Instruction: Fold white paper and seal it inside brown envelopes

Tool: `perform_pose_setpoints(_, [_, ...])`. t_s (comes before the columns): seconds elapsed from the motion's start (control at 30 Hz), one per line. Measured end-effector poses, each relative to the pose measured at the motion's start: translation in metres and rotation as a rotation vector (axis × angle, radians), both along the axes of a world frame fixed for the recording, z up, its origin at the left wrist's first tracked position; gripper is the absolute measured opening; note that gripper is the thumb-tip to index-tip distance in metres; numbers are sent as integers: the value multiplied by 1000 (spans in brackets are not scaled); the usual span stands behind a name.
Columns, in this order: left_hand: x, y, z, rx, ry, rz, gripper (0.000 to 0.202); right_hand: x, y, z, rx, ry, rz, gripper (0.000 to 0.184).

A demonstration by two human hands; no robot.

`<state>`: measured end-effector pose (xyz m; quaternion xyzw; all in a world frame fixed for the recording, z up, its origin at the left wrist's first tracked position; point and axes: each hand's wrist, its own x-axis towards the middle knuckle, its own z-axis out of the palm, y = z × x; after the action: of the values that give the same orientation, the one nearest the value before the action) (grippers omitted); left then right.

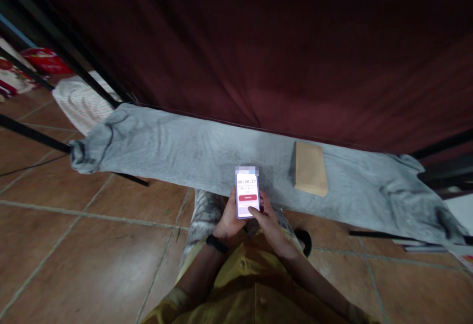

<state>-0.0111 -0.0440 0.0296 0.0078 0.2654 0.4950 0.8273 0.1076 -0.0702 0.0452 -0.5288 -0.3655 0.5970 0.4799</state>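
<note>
A phone [248, 192] with a lit screen is held upright in front of me, showing a timer at 00:00:27 and a red button. My left hand [231, 220] is closed around its left side and lower back. On the other side my right hand [268, 217] grips the right edge, its thumb over the lower part of the screen. Beyond the phone and to the right, a tan rectangular block or box [310, 169] lies on a grey cloth [192, 139]. The fingers behind the phone are hidden.
The grey cloth covers a long, narrow surface before me. A dark red curtain [236, 58] hangs behind it. Black metal bars [35, 134] stand at the left, near a striped cloth [86, 100] and a red bag-like thing [47, 61]. Tiled floor [111, 260] lies below.
</note>
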Motion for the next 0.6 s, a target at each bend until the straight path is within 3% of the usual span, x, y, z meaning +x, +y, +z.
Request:
perform_pose_setpoints(0.2, [2, -1, 4, -24, 3, 7, 45, 5, 0, 9, -4, -32, -27, 47])
perform_pose_setpoints(0.43, [5, -2, 4, -31, 5, 22, 41, 8, 7, -2, -48, 65, -160, 53])
perform_pose_setpoints(0.6, [6, -2, 9, -20, 13, 59, 38, 15, 11, -2, -93, 79, -88, 55])
